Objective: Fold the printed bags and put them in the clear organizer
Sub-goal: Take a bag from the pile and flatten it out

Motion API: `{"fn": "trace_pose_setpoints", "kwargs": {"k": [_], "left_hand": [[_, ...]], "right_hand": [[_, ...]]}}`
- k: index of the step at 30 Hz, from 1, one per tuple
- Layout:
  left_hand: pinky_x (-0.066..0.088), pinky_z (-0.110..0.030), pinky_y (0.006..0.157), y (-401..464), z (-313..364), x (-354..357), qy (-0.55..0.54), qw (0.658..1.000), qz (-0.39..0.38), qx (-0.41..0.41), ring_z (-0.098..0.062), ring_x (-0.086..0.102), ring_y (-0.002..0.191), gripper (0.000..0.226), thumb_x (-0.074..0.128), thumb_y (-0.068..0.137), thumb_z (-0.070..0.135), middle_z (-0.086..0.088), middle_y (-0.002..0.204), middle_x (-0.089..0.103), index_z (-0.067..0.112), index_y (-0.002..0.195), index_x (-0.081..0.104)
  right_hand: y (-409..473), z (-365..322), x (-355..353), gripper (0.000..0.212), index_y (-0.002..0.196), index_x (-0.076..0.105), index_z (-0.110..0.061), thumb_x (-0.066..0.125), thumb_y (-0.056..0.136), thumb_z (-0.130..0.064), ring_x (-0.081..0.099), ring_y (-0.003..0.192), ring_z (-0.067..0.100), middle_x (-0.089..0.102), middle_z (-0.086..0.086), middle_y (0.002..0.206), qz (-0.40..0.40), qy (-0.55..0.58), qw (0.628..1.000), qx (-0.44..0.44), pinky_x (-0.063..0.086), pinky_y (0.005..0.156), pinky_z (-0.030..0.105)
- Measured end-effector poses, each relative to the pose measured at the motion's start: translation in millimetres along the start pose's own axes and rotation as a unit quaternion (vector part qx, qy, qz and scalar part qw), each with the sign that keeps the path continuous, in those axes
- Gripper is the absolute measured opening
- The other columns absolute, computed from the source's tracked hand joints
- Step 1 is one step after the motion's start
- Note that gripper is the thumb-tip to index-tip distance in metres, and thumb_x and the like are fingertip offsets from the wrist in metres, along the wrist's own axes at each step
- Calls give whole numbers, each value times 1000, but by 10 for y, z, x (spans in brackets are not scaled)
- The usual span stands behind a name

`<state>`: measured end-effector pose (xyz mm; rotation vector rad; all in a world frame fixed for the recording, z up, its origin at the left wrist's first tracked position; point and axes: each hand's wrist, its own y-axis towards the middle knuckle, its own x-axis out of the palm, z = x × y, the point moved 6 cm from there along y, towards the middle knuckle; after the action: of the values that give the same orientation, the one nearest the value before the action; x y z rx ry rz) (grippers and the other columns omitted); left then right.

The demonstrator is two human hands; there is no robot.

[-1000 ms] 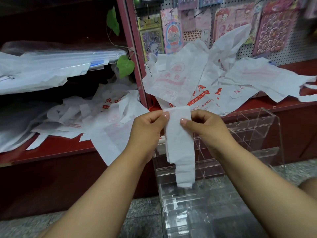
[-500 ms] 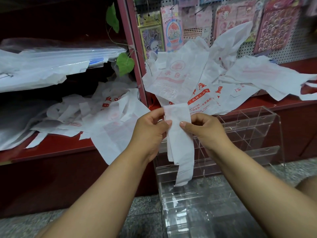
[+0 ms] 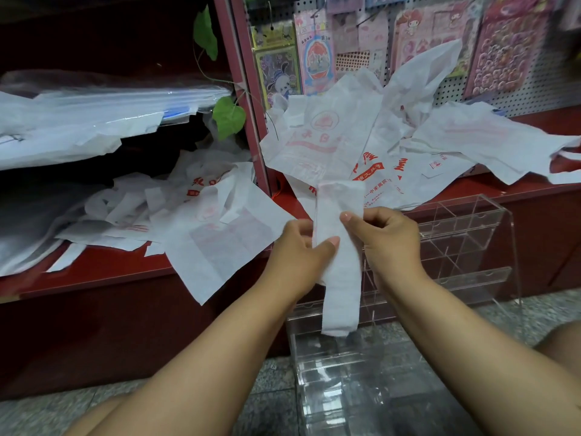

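Observation:
A white printed bag folded into a long narrow strip point(image 3: 341, 272) hangs upright in front of me. My left hand point(image 3: 301, 253) pinches its left edge at mid-height, thumb across the front. My right hand point(image 3: 386, 240) pinches the right edge slightly higher. The strip's top stands above both hands and its tail hangs below them. Directly behind and below stands the clear organizer point(image 3: 465, 247), a stepped acrylic rack with open compartments. Loose printed bags lie piled on the red shelf, one heap at the right point(image 3: 408, 152) and another at the left point(image 3: 204, 221).
The red shelf ledge point(image 3: 94, 278) runs across at hand height, with a red upright post point(image 3: 245, 89) between its two bays. Clear plastic sheets point(image 3: 78, 121) lie stacked at upper left. Sticker packs hang on a pegboard point(image 3: 518, 83) at upper right. Grey tiled floor lies below.
Both hands have slid down the strip from its top edge to mid-height, so more of the folded bag now stands above them. The strip stays upright.

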<state>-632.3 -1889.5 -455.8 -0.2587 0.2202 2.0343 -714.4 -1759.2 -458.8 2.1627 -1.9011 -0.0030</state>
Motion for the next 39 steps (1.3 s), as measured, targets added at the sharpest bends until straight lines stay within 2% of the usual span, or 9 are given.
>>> {"fn": "trace_pose_setpoints", "kwargs": {"k": [3, 6, 9, 13, 18, 23, 31, 36, 39], "left_hand": [[58, -45, 78, -9, -32, 19, 126, 992, -5, 27, -25, 69, 73, 23, 66, 89, 31, -9, 79, 73, 9, 87, 71], [53, -35, 66, 28, -11, -103, 61, 997, 43, 24, -26, 59, 58, 31, 67, 90, 28, -11, 66, 64, -1, 79, 66], [47, -38, 65, 95, 38, -277, -40, 994, 95, 20, -21, 52, 64, 43, 69, 87, 28, -16, 70, 58, -14, 83, 60], [46, -38, 68, 118, 57, -436, -99, 986, 130, 21, -24, 52, 68, 56, 68, 81, 39, -15, 75, 57, -16, 86, 56], [54, -31, 63, 116, 19, -391, -135, 986, 98, -18, -26, 64, 70, 24, 62, 95, 21, -17, 81, 71, 3, 80, 70], [56, -38, 73, 105, -11, -322, -130, 990, 50, -29, -29, 67, 75, 21, 62, 95, 19, -20, 90, 74, 2, 89, 73], [38, -19, 53, 61, -2, -257, 15, 1000, 20, -9, -8, 48, 48, 36, 64, 94, 20, 10, 50, 57, 18, 58, 63], [43, -21, 57, 26, -8, -179, 46, 999, 7, -18, -7, 53, 53, 26, 65, 94, 20, 1, 63, 63, 8, 71, 69], [44, -24, 57, 33, -37, -162, 58, 998, 8, -28, -12, 53, 57, 20, 65, 93, 24, -2, 70, 63, 7, 82, 69]], "right_hand": [[32, 6, -40, 15, 67, 67, -15, 78, 76, -12, 61, 65, 17, 68, 6, 69, 11, 19, 1000, 2, 52, 66, 34], [60, 14, 20, 24, 90, 60, -19, 79, 76, -13, 62, 73, 19, 63, 4, 74, -30, 39, 999, 16, 53, 74, 36], [52, 33, 111, 28, 99, 60, -14, 77, 77, -17, 58, 70, 14, 58, 0, 72, -161, -44, 985, 53, 48, 69, 25], [-116, 165, 238, 15, 81, 69, -4, 79, 75, -14, 58, 65, 14, 64, 10, 69, -312, -151, 936, 69, 49, 67, 24], [-123, 230, 287, 7, 88, 74, -14, 74, 81, -13, 71, 78, 12, 75, 3, 83, -312, -182, 932, 38, 56, 76, 24], [-121, 309, 266, 14, 82, 69, -8, 61, 89, 0, 51, 46, 6, 59, -1, 52, -314, -108, 937, 109, 42, 48, 15], [-31, 361, 216, 34, 105, 60, 15, 43, 81, -1, 60, 108, 41, 63, 28, 114, -223, 228, 912, 259, 56, 87, 43], [-62, 237, 212, 13, 98, 68, -1, 58, 90, -4, 71, 80, 19, 75, 10, 91, -268, 104, 942, 170, 55, 60, 24], [-43, 218, 188, 29, 110, 65, -9, 62, 85, 5, 71, 88, 20, 74, 8, 99, -241, 84, 958, 129, 55, 65, 25]]}}
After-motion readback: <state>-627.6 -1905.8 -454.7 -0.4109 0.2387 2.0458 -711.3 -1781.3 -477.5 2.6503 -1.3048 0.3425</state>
